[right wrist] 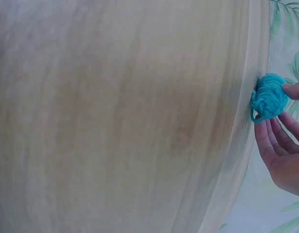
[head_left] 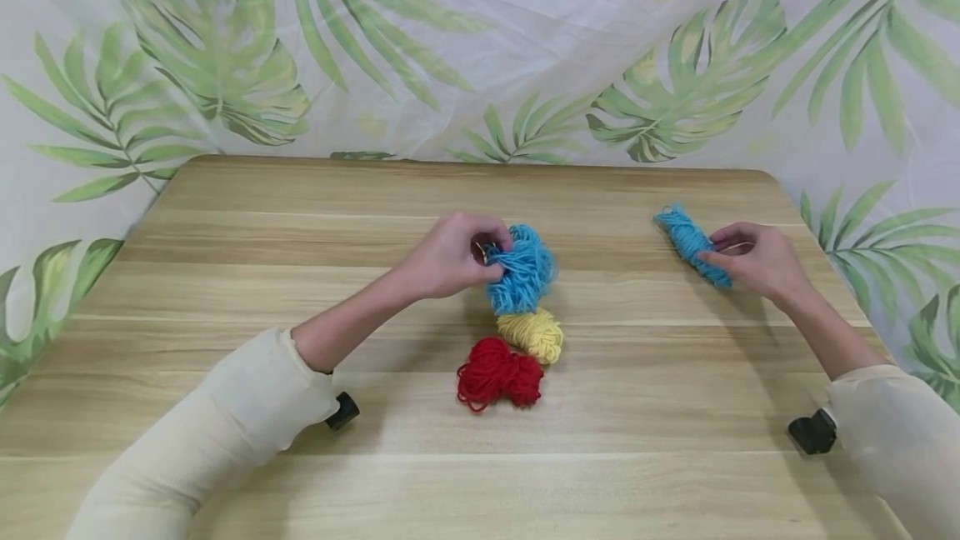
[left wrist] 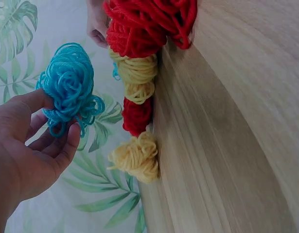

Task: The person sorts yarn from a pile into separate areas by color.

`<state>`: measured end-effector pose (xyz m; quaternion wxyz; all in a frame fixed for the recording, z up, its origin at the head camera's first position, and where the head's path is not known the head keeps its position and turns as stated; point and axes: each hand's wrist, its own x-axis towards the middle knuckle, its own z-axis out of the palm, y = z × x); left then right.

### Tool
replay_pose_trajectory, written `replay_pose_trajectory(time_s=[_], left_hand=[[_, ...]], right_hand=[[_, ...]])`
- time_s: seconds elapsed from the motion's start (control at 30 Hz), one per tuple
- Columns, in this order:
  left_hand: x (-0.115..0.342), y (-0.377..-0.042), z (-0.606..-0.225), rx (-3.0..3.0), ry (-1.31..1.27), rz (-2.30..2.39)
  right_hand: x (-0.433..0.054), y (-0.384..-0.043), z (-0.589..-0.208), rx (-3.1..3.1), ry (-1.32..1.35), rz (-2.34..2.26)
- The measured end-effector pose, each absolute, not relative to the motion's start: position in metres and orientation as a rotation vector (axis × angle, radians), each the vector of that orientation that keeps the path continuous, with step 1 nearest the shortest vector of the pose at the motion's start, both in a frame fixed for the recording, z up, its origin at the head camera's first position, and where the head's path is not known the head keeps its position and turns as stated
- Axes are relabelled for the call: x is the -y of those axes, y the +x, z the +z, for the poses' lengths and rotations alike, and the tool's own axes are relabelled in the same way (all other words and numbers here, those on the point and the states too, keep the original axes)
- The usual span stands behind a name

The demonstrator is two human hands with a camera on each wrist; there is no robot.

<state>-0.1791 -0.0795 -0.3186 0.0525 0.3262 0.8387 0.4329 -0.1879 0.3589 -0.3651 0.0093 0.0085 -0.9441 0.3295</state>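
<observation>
My left hand (head_left: 453,258) pinches a loose bundle of light-blue yarn (head_left: 528,273); in the left wrist view this blue yarn (left wrist: 69,80) is held up, apart from the tabletop. Over at the right of the table, my right hand (head_left: 768,263) grips a longer, tightly wound blue yarn skein (head_left: 686,238) between thumb and fingers. That skein (right wrist: 271,97) looks to be at or just above the wood. Near the middle lie a yellow yarn skein (head_left: 534,334) and a red yarn skein (head_left: 497,375), close together. The left wrist view shows another red skein (left wrist: 137,116) and another yellow skein (left wrist: 137,158) in line with them.
The wooden table (head_left: 337,473) has rounded far corners. Behind it hangs a pale cloth (head_left: 540,40) printed with green leaves. A small black device (head_left: 813,432) sits at the right wrist, and another black device (head_left: 342,411) at the left cuff.
</observation>
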Motion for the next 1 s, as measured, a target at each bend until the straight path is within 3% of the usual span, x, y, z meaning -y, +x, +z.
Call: replay_pose_trajectory(time_s=[1.0], left_hand=[[0.032,-0.203,-0.326,-2.517,0.984,1.378]], right_hand=[[-0.355,-0.189,-0.363,2.906,0.141,1.065]])
